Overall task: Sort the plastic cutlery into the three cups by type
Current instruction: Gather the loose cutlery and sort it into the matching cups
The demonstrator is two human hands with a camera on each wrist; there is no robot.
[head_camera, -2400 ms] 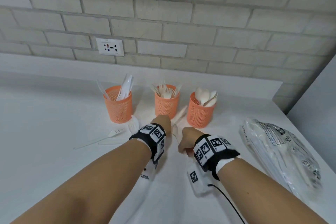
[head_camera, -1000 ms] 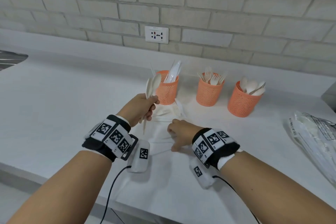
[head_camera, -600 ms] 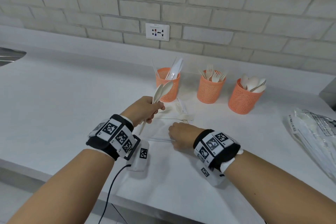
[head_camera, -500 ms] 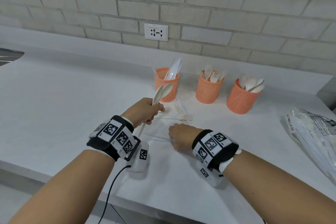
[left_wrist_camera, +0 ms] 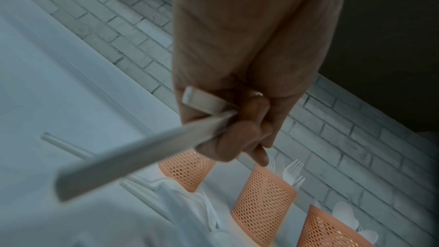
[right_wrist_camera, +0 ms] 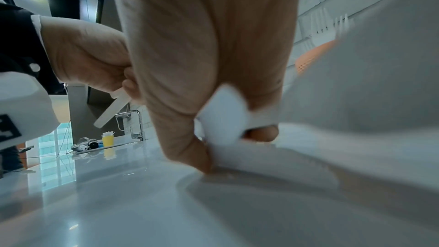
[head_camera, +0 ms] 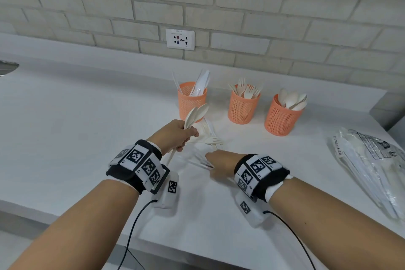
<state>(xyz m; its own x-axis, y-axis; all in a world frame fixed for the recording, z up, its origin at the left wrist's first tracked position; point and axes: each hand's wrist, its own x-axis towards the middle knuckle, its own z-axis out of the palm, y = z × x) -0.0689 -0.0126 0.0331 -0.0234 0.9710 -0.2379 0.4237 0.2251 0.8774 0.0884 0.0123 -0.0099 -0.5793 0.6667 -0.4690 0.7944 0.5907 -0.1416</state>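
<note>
White countertop (head_camera: 65, 129), pale brick wall behind. Three orange perforated plastic cups stand in a row near the wall, apart from one another. The left orange mesh cup (head_camera: 192, 103) holds white plastic knives (head_camera: 200, 82); the middle orange mesh cup (head_camera: 243, 106) holds cream plastic forks (head_camera: 245, 90); the right orange mesh cup (head_camera: 280, 118) holds cream plastic spoons (head_camera: 292, 99).

Left hand (head_camera: 178, 135): raised above the counter, fingers curled round the handles of two cream plastic spoons in hand (head_camera: 196, 114). Bowls point up and away, in front of the left cup as the head camera sees it; whether they touch the cup cannot be told. Handles stick out below the fist toward the wrist, plain in the left wrist view.

Right hand (head_camera: 219, 163): low on the counter, thumb and fingers pinching a flat white plastic piece (right_wrist_camera: 225, 117) at the surface. Blurred; its type cannot be told.

Loose cream plastic forks on the counter (head_camera: 210, 139) lie between the two hands and the cups, just in front of the left cup.

Clear plastic bag of cutlery (head_camera: 368, 169) lies at the right edge of the counter, well apart from the cups. White wall socket (head_camera: 180, 39) sits above the cups.
</note>
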